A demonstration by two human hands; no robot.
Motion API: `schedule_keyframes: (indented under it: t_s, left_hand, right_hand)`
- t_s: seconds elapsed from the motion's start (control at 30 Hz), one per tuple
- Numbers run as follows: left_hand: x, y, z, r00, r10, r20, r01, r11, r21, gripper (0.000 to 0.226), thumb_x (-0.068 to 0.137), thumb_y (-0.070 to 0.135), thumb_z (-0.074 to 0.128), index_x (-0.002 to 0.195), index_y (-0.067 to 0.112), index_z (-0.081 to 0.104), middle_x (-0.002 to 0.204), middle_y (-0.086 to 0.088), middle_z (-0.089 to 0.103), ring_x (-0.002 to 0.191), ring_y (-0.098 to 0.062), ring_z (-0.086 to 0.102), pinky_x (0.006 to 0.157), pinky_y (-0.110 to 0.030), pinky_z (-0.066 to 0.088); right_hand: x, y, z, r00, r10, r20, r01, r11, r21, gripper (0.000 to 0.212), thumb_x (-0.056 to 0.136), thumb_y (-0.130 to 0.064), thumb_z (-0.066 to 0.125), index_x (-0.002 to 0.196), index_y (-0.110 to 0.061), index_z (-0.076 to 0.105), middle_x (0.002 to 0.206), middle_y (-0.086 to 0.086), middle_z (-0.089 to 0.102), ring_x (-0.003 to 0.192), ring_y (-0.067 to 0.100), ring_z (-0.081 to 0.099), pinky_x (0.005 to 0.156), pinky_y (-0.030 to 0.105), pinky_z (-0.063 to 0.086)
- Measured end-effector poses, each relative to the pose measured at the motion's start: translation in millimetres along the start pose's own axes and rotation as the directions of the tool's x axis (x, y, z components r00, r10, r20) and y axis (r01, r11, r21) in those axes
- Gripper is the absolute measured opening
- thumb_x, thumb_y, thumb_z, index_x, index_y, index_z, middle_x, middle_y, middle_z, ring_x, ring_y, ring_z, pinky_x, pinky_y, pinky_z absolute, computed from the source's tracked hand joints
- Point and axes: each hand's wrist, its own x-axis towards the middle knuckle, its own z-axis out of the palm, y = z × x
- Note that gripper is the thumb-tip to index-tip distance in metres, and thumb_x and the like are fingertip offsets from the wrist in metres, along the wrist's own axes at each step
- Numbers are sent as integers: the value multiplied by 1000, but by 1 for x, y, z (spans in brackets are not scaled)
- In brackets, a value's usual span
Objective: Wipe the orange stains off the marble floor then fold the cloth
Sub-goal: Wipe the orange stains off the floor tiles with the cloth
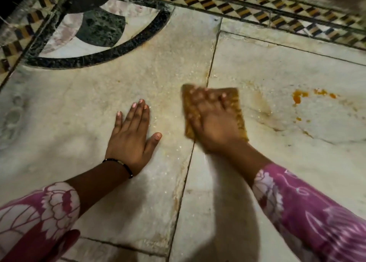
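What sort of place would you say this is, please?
Probably indoors in an older, ornate building, seen at floor level: pale marble slabs, a checkered border and a black arc inlaid in the stone. Which room, I cannot tell.

Cloth (235, 101) under right hand (212, 123); stains (298, 97) further right (left hand (130, 138) leftward).

Your sleeves (309, 208) are magenta with white flowers (outlined petals); a thin black band (126, 167) rings the wrist behind your bare left grip (131, 140).
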Motion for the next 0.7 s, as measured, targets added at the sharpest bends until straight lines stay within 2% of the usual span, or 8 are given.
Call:
schedule_keyframes:
  t_s: [0.07, 0.17, 0.3, 0.37, 0.43, 0.53, 0.6, 0.7]
  left_hand:
    - [1, -1, -1, 1000, -6, -1, 6, 1000, -5, 80, 90, 61, -1, 151, 10, 5, 158, -4, -2, 144, -14, -5, 118, -43, -2]
    - [1, 0, -1, 1000, -18, -3, 18, 1000, -16, 77, 92, 58, 6, 151, 10, 7, 158, -4, -2, 145, -15, -5, 118, -43, -2]
    - [2, 4, 1, 1000, -28, -14, 28, 1000, 7, 78, 92, 59, 11, 151, 8, 9, 158, -7, -1, 146, -18, -3, 118, -43, -4]
    - [2, 4, 1, 999, -30, -21, 30, 999, 20, 78, 92, 59, 11, 150, 7, 10, 158, -8, 2, 146, -20, -1, 117, -43, -4]
    - [2, 4, 1, 999, -22, -26, 23, 999, 22, 78, 91, 57, 11, 150, 7, 11, 158, -8, 3, 146, -20, 1, 117, -42, -3]
    - [2, 1, 1, 999, -9, -36, 9, 1000, 4, 77, 91, 55, 10, 150, 7, 14, 158, -9, 7, 146, -20, 4, 117, -42, -1]
    - [1, 1, 1, 999, -2, -37, 2, 1000, 5, 76, 91, 55, 9, 150, 7, 13, 158, -8, 6, 145, -19, 4, 117, -41, -1]
    - [1, 0, 0, 999, -5, -44, 5, 1000, 6, 76, 91, 56, 9, 150, 8, 13, 158, -8, 6, 146, -19, 3, 117, -41, -1]
  right_hand:
    - [0, 38, -9, 990, 143, -20, -142, 990, 12, 62, 96, -50, 15, 153, -26, 5, 161, -4, 5, 147, 15, 0, 117, 37, -8]
    - [-54, 74, -14, 949, 308, -68, -310, 950, -25, 65, 94, -50, 12, 153, -23, 6, 161, -3, 5, 147, 16, 1, 118, 43, -1]
    - [-142, 30, 7, 900, 433, -47, -434, 901, -13, 66, 94, -46, 15, 153, -16, 11, 160, 1, 9, 147, 19, 3, 117, 50, 6]
    - [-148, -14, 21, 930, 367, -37, -367, 930, 15, 64, 96, -45, 16, 153, -16, 14, 160, 2, 10, 148, 20, 2, 116, 49, 5]
    - [-126, -48, 29, 978, 208, -19, -208, 978, 9, 62, 97, -45, 20, 152, -17, 19, 158, 2, 17, 147, 21, 8, 115, 48, 5]
    - [-61, -50, 20, 1000, -11, 20, 12, 1000, -10, 59, 98, -43, 20, 153, -20, 15, 159, -1, 17, 147, 20, 9, 115, 46, -4]
    - [-18, -19, 8, 1000, 9, 27, -9, 1000, -11, 58, 100, -43, 17, 153, -23, 7, 161, -2, 9, 147, 19, 3, 116, 43, -8]
    - [7, 42, -10, 981, 195, -15, -195, 980, 43, 59, 99, -44, 19, 153, -24, 7, 161, -1, 7, 147, 19, 3, 118, 42, -3]
